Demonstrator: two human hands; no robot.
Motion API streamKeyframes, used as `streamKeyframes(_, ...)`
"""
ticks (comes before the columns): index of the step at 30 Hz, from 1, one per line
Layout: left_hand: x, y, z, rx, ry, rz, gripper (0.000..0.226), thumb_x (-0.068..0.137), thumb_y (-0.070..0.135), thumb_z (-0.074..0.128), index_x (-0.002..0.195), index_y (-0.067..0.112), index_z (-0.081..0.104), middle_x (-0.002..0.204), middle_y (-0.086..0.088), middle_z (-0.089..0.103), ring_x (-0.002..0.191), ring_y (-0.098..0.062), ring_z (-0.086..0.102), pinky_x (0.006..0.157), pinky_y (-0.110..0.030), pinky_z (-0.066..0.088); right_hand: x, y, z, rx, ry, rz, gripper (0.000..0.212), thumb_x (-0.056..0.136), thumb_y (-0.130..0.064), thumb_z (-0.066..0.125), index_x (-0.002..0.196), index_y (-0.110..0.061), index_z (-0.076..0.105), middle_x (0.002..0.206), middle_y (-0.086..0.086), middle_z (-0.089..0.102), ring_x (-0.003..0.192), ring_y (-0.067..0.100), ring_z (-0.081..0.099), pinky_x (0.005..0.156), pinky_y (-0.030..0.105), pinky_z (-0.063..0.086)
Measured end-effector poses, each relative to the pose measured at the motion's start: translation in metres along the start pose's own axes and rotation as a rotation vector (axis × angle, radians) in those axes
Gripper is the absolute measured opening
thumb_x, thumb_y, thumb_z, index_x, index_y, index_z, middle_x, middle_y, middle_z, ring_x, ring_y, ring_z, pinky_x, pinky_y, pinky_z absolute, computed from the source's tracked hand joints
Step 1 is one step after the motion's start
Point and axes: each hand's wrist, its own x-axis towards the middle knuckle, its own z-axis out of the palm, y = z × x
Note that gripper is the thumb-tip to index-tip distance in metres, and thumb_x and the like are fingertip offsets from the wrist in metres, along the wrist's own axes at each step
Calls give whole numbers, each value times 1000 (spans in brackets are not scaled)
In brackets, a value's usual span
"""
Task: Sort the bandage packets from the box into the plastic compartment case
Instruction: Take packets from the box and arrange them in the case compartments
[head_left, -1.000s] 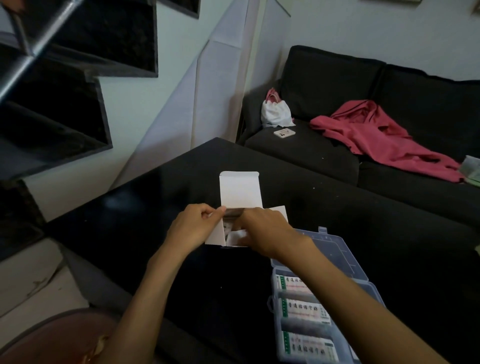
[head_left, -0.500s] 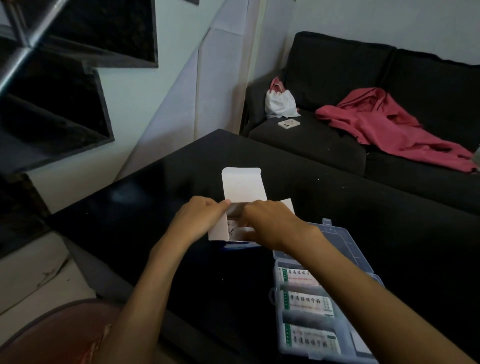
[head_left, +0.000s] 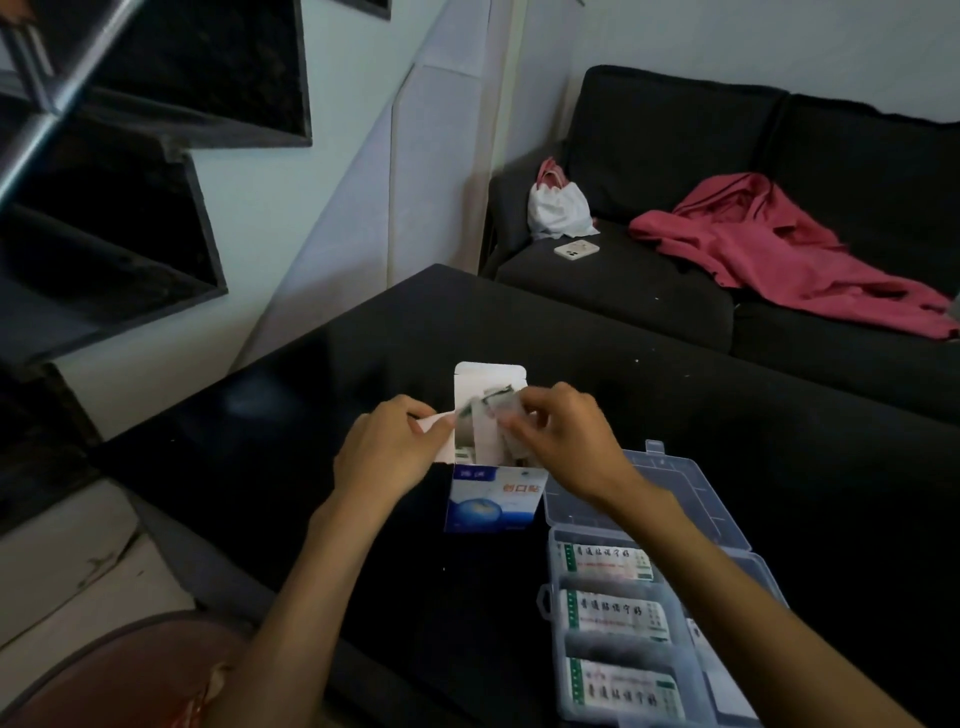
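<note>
A white and blue bandage box (head_left: 491, 499) stands upright on the black table, its top flap raised. My left hand (head_left: 387, 447) grips the box's left side flap. Just above the opening, my right hand (head_left: 558, 434) pinches a few blurred bandage packets (head_left: 493, 415) that stick partly out of the box. The clear plastic compartment case (head_left: 654, 519) lies open to the right of the box. Its near compartments hold white packets with green print (head_left: 608, 561).
The black table (head_left: 727, 441) stretches out on every side of the box. Behind it is a dark sofa (head_left: 649, 280) with a red garment (head_left: 769, 244), a white bag (head_left: 558, 208) and a phone (head_left: 576, 250). Dark stair treads (head_left: 104, 234) rise at the left.
My right hand has lifted out of the box with bandage packets pinched in it. The box's blue front face shows now. My left hand has stayed on the side flap.
</note>
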Motion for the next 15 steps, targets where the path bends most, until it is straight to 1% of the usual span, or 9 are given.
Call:
streamKeyframes(2,0,0,3,18,5,-21,32,89,48,54,110,25,62,100,2,64,98,-19,60,82,-33,47,3,1,-4,185,-35,96,17,93,-23,53,107,-20,61,92,-12,60,79,-5,59,60,13,49)
streamKeyframes(4,-1,0,3,48,9,-35,33,90,49,53,110,25,61,100,4,63,99,-19,60,80,-32,47,4,1,-6,378,-81,175,18,93,-21,53,110,-20,60,101,-8,64,87,-2,61,63,15,50)
streamKeyframes(6,-1,1,3,70,27,-25,35,90,49,53,114,24,58,99,4,60,100,-19,59,79,-32,46,4,1,-8,531,-72,229,20,92,-19,53,112,-19,59,105,-5,66,90,2,64,67,19,54)
streamKeyframes(8,-3,3,3,65,102,5,37,91,47,51,120,23,54,98,3,59,101,-20,57,79,-33,45,2,-2,-9,630,-18,255,24,93,-18,53,116,-16,59,101,-6,67,88,3,66,66,18,55)
streamKeyframes(9,-5,6,3,48,162,25,35,93,44,49,120,22,53,97,3,58,99,-20,57,76,-33,45,1,-4,-9,666,22,271,26,93,-18,53,118,-16,58,99,-7,67,86,3,66,64,16,55)
streamKeyframes(10,-6,9,3,12,233,60,30,94,41,48,118,23,53,95,3,57,95,-18,57,73,-30,42,0,-5,-10,702,74,293,27,93,-18,53,120,-16,58,96,-9,67,83,2,66,62,15,54)
streamKeyframes(12,-10,20,3,-132,351,175,17,96,32,48,107,23,57,94,3,57,84,-12,55,67,-22,36,-3,-8,-17,773,189,342,29,93,-19,53,122,-17,57,96,-10,67,83,2,66,62,16,54)
streamKeyframes(13,-14,26,4,-215,374,236,14,96,28,49,104,23,59,95,4,57,80,-9,53,66,-20,36,-7,-9,-23,807,236,362,30,93,-20,53,122,-16,57,99,-7,68,85,4,66,64,17,55)
streamKeyframes(15,-25,39,9,-342,353,325,12,96,25,49,99,25,60,99,9,57,82,-4,53,67,-17,41,-19,-9,-39,855,308,387,30,93,-19,53,122,-15,57,101,-4,68,87,6,66,61,16,54)
